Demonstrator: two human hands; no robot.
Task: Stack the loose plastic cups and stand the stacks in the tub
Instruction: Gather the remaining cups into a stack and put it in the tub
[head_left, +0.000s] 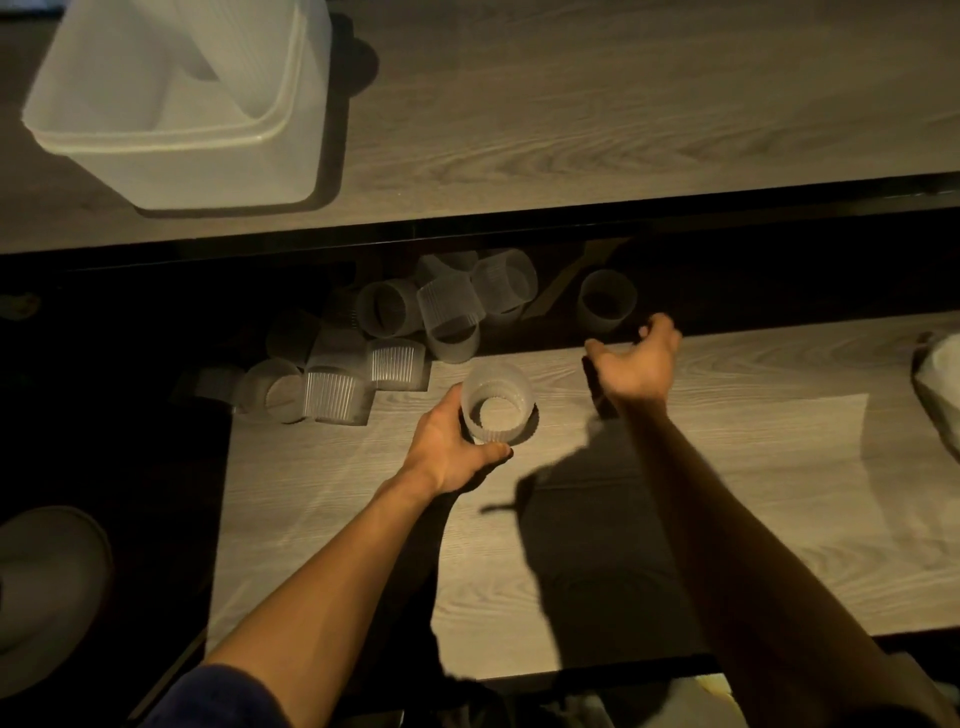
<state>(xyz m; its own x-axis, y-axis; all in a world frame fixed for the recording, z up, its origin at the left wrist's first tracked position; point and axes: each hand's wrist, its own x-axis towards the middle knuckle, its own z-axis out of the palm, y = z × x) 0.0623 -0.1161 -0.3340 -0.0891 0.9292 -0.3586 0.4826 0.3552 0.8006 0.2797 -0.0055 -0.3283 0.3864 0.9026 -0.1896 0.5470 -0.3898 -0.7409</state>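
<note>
My left hand (452, 447) grips a ribbed translucent cup (497, 402) standing upright on the lower wooden surface (727, 467). Out to the right, my right hand (639, 361) hovers with loosely curled fingers and holds nothing, just short of a lone cup (605, 301) lying in the dark gap. Several loose cups (395, 332) lie tumbled in a pile beyond my left hand, partly in shadow. The translucent tub (171, 150) stands on the upper wooden shelf at the top left, with a tall stack of cups (244, 57) leaning inside it.
A dark gap separates the upper shelf (623, 114) from the lower surface. A pale round object (47, 587) sits at the bottom left in shadow. A crumpled pale thing (940, 384) lies at the right edge.
</note>
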